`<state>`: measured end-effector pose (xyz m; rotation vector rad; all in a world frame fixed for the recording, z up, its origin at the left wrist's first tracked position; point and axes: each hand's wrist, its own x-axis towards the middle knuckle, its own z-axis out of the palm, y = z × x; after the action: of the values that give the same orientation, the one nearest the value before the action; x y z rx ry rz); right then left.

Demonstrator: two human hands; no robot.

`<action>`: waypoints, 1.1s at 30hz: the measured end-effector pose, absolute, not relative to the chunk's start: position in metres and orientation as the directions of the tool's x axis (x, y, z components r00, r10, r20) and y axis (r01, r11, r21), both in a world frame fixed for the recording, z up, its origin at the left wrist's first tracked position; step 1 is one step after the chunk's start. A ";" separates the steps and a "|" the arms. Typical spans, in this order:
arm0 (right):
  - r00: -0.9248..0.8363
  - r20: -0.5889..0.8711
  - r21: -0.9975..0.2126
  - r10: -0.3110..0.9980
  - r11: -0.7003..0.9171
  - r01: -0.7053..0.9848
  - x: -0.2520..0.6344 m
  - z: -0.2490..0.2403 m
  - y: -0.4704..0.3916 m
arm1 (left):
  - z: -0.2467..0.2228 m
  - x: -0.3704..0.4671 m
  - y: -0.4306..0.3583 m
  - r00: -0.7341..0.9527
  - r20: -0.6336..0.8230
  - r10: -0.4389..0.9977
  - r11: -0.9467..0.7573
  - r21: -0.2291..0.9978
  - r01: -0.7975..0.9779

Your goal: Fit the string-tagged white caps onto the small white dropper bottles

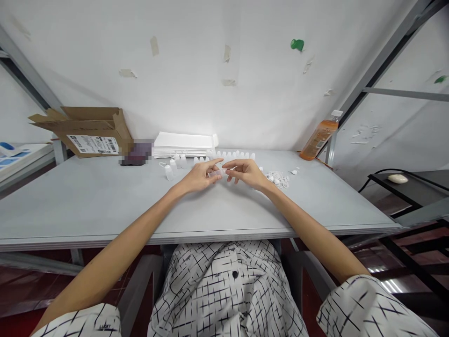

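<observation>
My left hand [202, 176] is closed around a small translucent plastic dropper bottle [216, 172], which lies tilted with its mouth to the right. At that mouth, the fingers of my right hand [246, 172] pinch a small white cap [227, 169], partly hidden by the fingertips. Left of my hands stand several small bottles [169, 172] with white caps. Behind my hands, a row of similar bottles [236, 154] runs along the table, partly covered by my fingers. A pile of loose white caps with rings [278, 179] lies to the right of my right hand.
At the back of the grey table [224, 213] lies a stack of white sheets or trays [184, 144]. An open cardboard box [93, 133] and a blurred dark object [136, 153] sit at the left. An orange drink bottle [320, 139] leans at the back right.
</observation>
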<state>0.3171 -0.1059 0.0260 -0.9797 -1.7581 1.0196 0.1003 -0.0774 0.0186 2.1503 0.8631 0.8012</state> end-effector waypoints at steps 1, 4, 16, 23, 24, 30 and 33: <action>-0.316 0.288 -0.912 0.904 0.360 0.198 0.317 0.025 -0.106 | 0.019 0.100 -0.078 0.590 0.286 0.755 -0.555 0.758 0.343; -0.301 0.309 -0.905 0.902 0.376 0.199 0.315 0.024 -0.105 | 0.020 0.100 -0.079 0.590 0.282 0.756 -0.552 0.760 0.345; -0.283 0.335 -0.883 0.899 0.405 0.239 0.311 0.022 -0.108 | 0.022 0.100 -0.081 0.592 0.288 0.753 -0.544 0.779 0.312; -0.290 0.343 -0.876 0.894 0.416 0.246 0.311 0.024 -0.109 | 0.022 0.101 -0.080 0.604 0.220 0.766 -0.417 0.886 0.205; -0.290 0.345 -0.871 0.893 0.419 0.255 0.312 0.025 -0.109 | 0.022 0.101 -0.080 0.610 0.210 0.764 -0.392 0.902 0.181; -0.313 0.335 -0.858 0.889 0.425 0.288 0.314 0.030 -0.112 | 0.025 0.102 -0.078 0.622 0.204 0.756 -0.364 0.921 0.141; -0.325 0.337 -0.852 0.883 0.433 0.293 0.315 0.029 -0.111 | 0.025 0.101 -0.079 0.625 0.203 0.754 -0.383 0.908 0.167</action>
<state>0.3151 -0.1113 0.0291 -1.0034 -1.8409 0.8789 0.1006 -0.0789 0.0253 1.8898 0.7328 0.7682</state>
